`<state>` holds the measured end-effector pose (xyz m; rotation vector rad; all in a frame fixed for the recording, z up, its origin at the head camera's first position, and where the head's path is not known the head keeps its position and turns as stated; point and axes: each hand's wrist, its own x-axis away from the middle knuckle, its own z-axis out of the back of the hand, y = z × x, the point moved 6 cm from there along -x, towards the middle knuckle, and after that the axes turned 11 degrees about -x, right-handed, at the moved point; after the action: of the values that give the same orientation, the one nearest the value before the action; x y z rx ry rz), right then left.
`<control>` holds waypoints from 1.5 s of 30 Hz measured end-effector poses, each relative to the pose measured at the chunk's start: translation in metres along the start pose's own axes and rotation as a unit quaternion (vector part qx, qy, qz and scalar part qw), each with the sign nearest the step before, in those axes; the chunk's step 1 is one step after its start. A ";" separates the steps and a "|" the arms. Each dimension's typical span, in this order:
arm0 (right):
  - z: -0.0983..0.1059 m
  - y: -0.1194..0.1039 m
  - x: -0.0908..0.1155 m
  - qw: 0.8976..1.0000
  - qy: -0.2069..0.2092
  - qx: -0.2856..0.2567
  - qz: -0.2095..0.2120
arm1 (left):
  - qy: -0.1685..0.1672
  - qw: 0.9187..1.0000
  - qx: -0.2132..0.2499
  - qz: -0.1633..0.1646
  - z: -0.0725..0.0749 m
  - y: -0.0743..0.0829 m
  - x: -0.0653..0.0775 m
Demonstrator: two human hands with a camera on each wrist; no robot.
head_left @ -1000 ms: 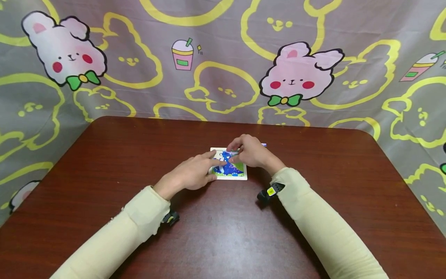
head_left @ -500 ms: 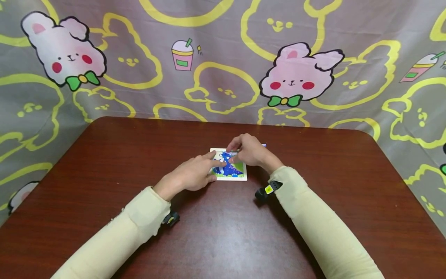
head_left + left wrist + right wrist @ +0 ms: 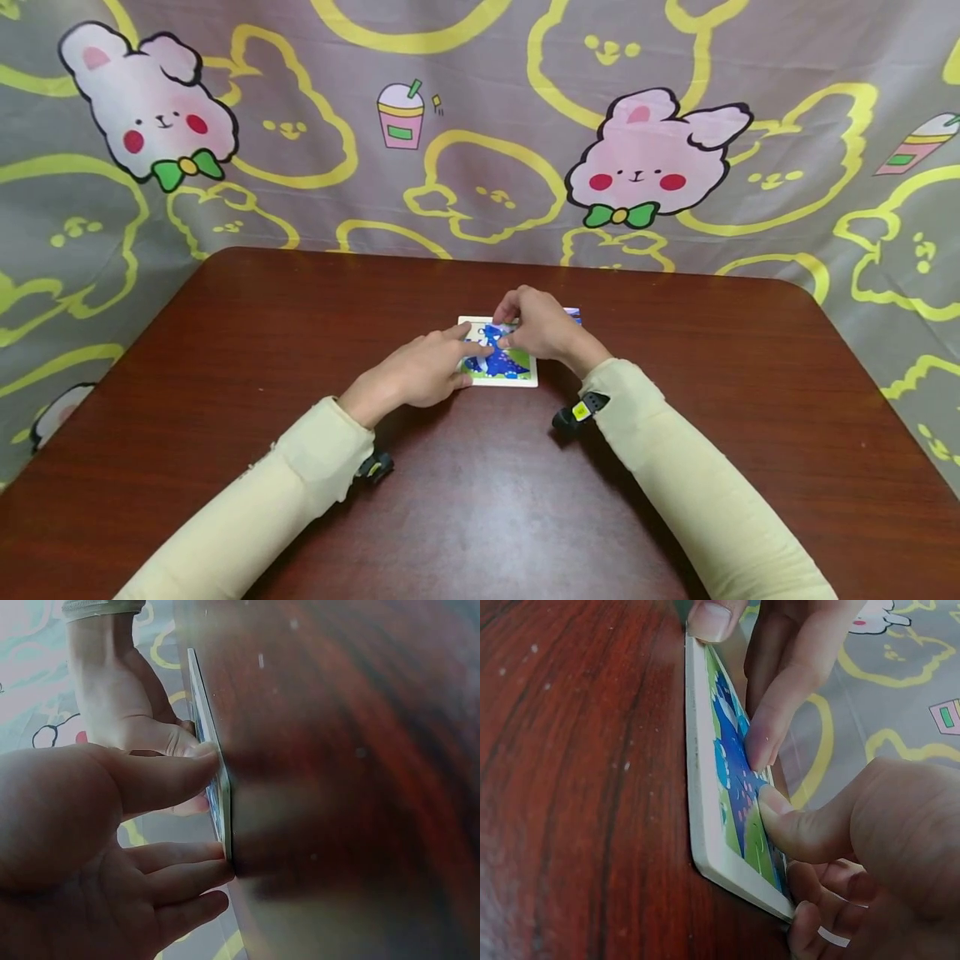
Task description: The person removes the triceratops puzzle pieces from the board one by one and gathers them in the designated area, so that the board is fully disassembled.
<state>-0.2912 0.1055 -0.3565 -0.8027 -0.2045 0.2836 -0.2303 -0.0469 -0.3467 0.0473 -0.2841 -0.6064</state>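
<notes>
A small square jigsaw puzzle [image 3: 517, 365] with a pale frame and a blue dinosaur picture lies on the table. My left hand [image 3: 422, 367] reaches over its left side with fairly straight fingers: the thumb touches the near left corner and the index fingertip presses on the picture. My right hand [image 3: 546, 330] is curled over the far right part. In the right wrist view its thumb [image 3: 784, 821] presses on the picture, while the other fingers bend down by the frame's edge. What lies under the right palm is hidden.
A flat piece with blue and white on it [image 3: 573, 314] shows on the table just behind the right hand. The brown table [image 3: 480, 500] reaches back to a grey curtain [image 3: 480, 200] with cartoon animals.
The whole head view has shifted slightly to the right. Both hands keep nearly the same place on the puzzle; a little more of the flat piece shows behind the right hand.
</notes>
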 end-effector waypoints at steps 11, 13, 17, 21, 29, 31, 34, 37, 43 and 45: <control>-0.003 -0.005 -0.002 1.000 -0.011 0.023 0.013 | 0.004 1.000 -0.006 -0.005 0.003 -0.003 0.000; -0.003 -0.005 -0.001 1.000 -0.010 0.026 0.010 | 0.006 1.000 -0.005 -0.007 0.003 -0.002 0.001; -0.003 -0.005 0.000 1.000 -0.009 0.027 0.008 | 0.004 1.000 0.005 -0.007 0.003 -0.002 0.001; -0.002 -0.005 0.000 0.999 -0.005 0.033 0.014 | 0.005 1.000 0.007 -0.008 0.002 -0.003 0.001; 0.000 -0.005 0.001 0.999 -0.007 0.036 0.013 | 0.008 1.000 0.002 -0.007 0.001 -0.001 -0.001; 0.000 -0.005 0.002 0.999 -0.007 0.036 0.012 | 0.007 1.000 -0.001 -0.007 0.001 0.000 -0.001; 0.001 -0.004 0.002 0.999 -0.006 0.036 0.013 | 0.004 1.000 -0.001 -0.004 0.001 0.001 -0.003; 0.002 -0.003 0.003 0.999 -0.008 0.033 0.018 | 0.001 1.000 -0.001 -0.001 0.000 0.001 -0.003; 0.002 -0.002 0.002 0.999 -0.014 0.024 0.028 | 0.003 1.000 0.000 0.001 0.000 0.001 -0.002; 0.002 -0.002 0.002 0.999 -0.016 0.022 0.030 | 0.004 1.000 -0.002 0.000 0.000 0.001 -0.001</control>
<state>-0.2895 0.1058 -0.3536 -0.7615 -0.2045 0.3566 -0.2304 -0.0454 -0.3470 0.0466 -0.2753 -0.6067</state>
